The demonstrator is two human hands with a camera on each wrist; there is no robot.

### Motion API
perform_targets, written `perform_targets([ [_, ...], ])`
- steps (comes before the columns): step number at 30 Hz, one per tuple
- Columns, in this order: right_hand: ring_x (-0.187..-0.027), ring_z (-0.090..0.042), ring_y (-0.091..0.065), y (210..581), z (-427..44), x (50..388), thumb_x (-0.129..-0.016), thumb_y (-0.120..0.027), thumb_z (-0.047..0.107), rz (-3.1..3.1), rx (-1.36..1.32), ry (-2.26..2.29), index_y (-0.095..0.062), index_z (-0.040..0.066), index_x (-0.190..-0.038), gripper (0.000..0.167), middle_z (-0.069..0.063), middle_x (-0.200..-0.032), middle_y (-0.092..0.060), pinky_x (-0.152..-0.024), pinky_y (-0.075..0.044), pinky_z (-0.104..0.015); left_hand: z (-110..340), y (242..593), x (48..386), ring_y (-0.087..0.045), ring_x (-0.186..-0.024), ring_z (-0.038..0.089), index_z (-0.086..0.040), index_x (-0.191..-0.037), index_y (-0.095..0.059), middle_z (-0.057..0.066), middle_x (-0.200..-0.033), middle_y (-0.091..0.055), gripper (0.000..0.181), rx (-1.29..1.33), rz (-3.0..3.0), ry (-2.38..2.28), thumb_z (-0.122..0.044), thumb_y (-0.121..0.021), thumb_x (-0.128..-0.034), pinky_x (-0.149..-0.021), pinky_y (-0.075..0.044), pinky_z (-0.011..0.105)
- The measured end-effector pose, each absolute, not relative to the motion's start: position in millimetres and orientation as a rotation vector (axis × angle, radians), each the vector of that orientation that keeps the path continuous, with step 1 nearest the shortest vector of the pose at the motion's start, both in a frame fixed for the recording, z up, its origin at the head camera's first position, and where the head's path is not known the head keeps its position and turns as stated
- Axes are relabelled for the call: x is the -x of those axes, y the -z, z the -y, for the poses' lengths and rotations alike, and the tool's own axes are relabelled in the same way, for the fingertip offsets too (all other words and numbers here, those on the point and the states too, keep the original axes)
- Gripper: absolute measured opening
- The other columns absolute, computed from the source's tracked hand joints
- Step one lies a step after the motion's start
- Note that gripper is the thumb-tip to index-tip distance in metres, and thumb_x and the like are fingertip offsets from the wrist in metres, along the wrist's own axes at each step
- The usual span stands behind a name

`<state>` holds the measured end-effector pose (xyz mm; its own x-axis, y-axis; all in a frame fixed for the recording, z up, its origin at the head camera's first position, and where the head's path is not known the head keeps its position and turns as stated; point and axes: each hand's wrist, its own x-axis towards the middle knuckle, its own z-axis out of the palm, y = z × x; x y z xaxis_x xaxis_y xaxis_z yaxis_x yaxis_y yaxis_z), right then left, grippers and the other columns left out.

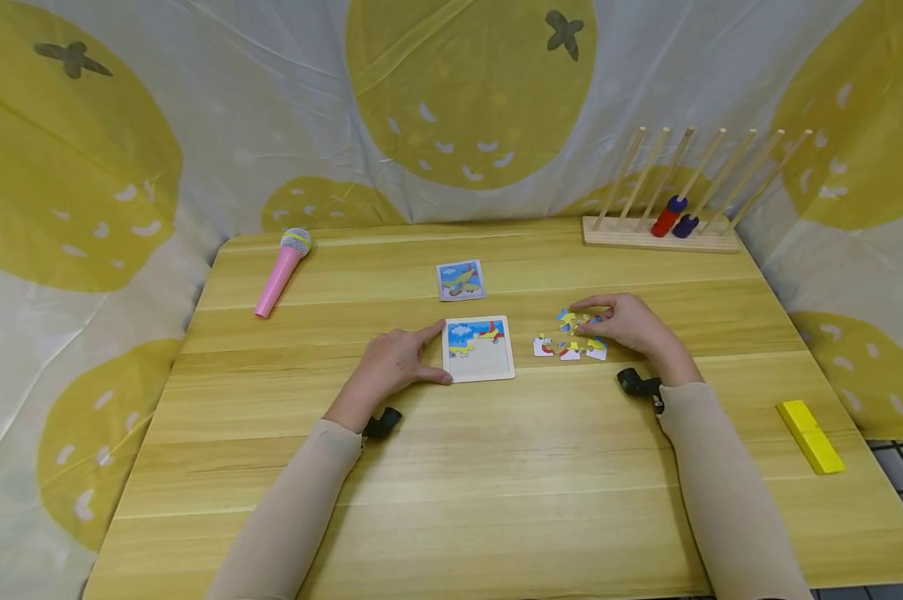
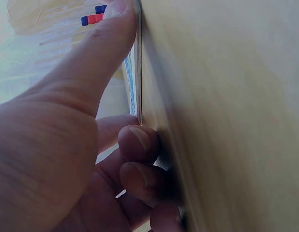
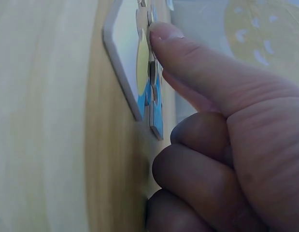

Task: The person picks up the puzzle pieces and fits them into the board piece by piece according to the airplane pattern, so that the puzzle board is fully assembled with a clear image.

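Note:
A square jigsaw tray [image 1: 483,372] lies at the table's middle, its upper part filled with blue, yellow and red airplane pieces. My left hand [image 1: 393,360] holds its left side, thumb at the lower corner and index finger at the upper one. In the left wrist view the thumb [image 2: 98,53] presses along its edge. To the right, my right hand [image 1: 631,323] reaches over loose puzzle pieces [image 1: 569,353], thumb and index finger spread apart among them. The right wrist view has the thumb [image 3: 188,48] touching a piece, with the other fingers curled.
A picture card [image 1: 461,281] of an airplane lies behind the tray. At the back left is a pink toy microphone [image 1: 277,282]; at the back right, a pegged wooden rack [image 1: 609,235] with red and blue beads. Yellow blocks [image 1: 811,437] lie near the right edge.

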<state>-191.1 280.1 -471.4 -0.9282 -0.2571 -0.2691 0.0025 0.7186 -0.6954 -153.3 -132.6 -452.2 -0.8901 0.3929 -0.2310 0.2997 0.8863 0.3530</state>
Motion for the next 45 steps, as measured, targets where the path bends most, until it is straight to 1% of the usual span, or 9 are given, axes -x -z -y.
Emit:
perform_targets([
  [5,-0.056,-0.011,-0.037,472,-278,191,-0.094,-0.081,0.039,-2.604,0.202,1.020,-0.074,0.022,-0.136,0.046,0.009,-0.058,-0.037,-0.063,-0.036,-0.033,133,452,153,-0.033,-0.065,0.016,-0.028,-0.164,-0.043,-0.002,-0.071,-0.039,0.103,-0.518,-2.756,-0.449,-0.068,-0.084,-0.0782,-0.063,-0.026,0.033],
  [11,-0.055,-0.011,-0.036,473,-277,191,-0.095,-0.080,0.038,-2.633,0.217,1.009,-0.075,0.022,-0.133,0.042,0.009,-0.057,-0.036,-0.063,-0.036,-0.033,133,452,153,-0.035,-0.066,0.017,-0.028,-0.164,-0.043,-0.003,-0.072,-0.035,0.103,-0.518,-2.757,-0.442,-0.068,-0.084,-0.0783,-0.064,-0.028,0.033],
  [15,-0.056,-0.012,-0.036,472,-276,190,-0.096,-0.080,0.040,-2.652,0.228,0.995,-0.076,0.020,-0.132,0.041,0.009,-0.057,-0.037,-0.064,-0.035,-0.035,133,452,153,-0.035,-0.067,0.017,-0.028,-0.164,-0.043,-0.004,-0.072,-0.035,0.103,-0.517,-2.759,-0.439,-0.068,-0.084,-0.0784,-0.064,-0.029,0.033],
  [20,-0.059,-0.013,-0.038,471,-274,189,-0.097,-0.078,0.041,-2.674,0.229,0.969,-0.077,0.020,-0.129,0.039,0.009,-0.057,-0.042,-0.065,-0.035,-0.035,133,453,153,-0.033,-0.066,0.017,-0.028,-0.164,-0.043,-0.003,-0.071,-0.036,0.102,-0.518,-2.760,-0.437,-0.068,-0.084,-0.0785,-0.063,-0.028,0.033],
  [29,-0.058,-0.014,-0.034,471,-272,189,-0.096,-0.079,0.041,-2.714,0.249,0.969,-0.079,0.016,-0.125,0.038,0.007,-0.058,-0.038,-0.060,-0.031,-0.033,133,452,153,-0.037,-0.066,0.019,-0.030,-0.164,-0.043,-0.002,-0.070,-0.040,0.102,-0.512,-2.762,-0.436,-0.067,-0.084,-0.0782,-0.063,-0.030,0.034],
  [33,-0.058,-0.013,-0.034,473,-273,189,-0.096,-0.079,0.042,-2.728,0.256,0.976,-0.079,0.015,-0.125,0.039,0.007,-0.058,-0.039,-0.060,-0.031,-0.032,132,452,153,-0.036,-0.066,0.018,-0.030,-0.164,-0.043,-0.003,-0.071,-0.040,0.103,-0.507,-2.763,-0.439,-0.068,-0.084,-0.0779,-0.063,-0.029,0.033],
  [36,-0.058,-0.012,-0.034,472,-270,188,-0.096,-0.079,0.041,-2.726,0.257,0.990,-0.079,0.016,-0.125,0.038,0.007,-0.060,-0.039,-0.059,-0.032,-0.031,132,452,153,-0.034,-0.066,0.018,-0.030,-0.164,-0.043,-0.003,-0.071,-0.039,0.103,-0.513,-2.763,-0.441,-0.068,-0.084,-0.0778,-0.062,-0.027,0.033],
  [40,-0.055,-0.011,-0.029,464,-248,184,-0.097,-0.078,0.038,-2.686,0.288,1.060,-0.079,0.018,-0.123,0.033,0.007,-0.060,-0.032,-0.055,-0.031,-0.029,133,452,153,-0.031,-0.064,0.017,-0.028,-0.164,-0.043,-0.003,-0.070,-0.038,0.103,-0.520,-2.763,-0.437,-0.067,-0.084,-0.0780,-0.061,-0.026,0.033],
  [45,-0.049,-0.010,-0.027,456,-192,177,-0.097,-0.079,0.037,-2.592,0.442,1.091,-0.080,0.019,-0.122,0.031,0.008,-0.055,-0.028,-0.050,-0.028,-0.026,132,452,154,-0.031,-0.064,0.016,-0.029,-0.164,-0.043,-0.003,-0.069,-0.040,0.103,-0.519,-2.762,-0.424,-0.068,-0.083,-0.0783,-0.061,-0.026,0.033],
])
